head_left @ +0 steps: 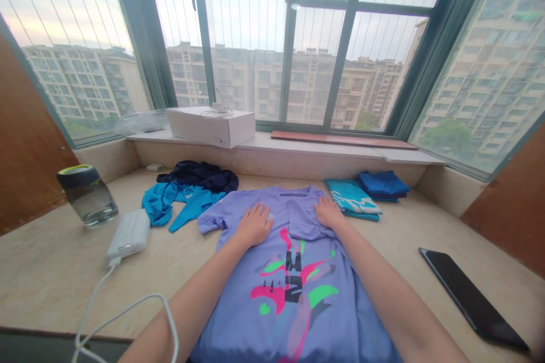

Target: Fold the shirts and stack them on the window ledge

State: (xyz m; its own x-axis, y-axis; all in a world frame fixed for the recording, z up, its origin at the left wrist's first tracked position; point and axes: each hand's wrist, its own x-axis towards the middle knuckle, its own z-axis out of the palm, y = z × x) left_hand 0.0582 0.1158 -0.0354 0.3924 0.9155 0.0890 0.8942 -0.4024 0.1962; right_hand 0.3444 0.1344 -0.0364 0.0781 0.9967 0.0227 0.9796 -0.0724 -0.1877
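Observation:
A purple T-shirt with a pink, green and black print lies front up on the stone counter. Its right-hand sleeve is folded inward across the chest, while the left-hand sleeve points outward. My left hand rests flat on the chest, fingers spread. Near the collar, my right hand lies on the folded side with its fingers extended. Crumpled blue clothing and a dark navy garment are to the left. Folded at the right are a teal shirt and a dark blue garment.
A bottle and a white power bank with a looping cable stand at left. A black phone lies at right. Behind, the sill bears a white box and a reddish board.

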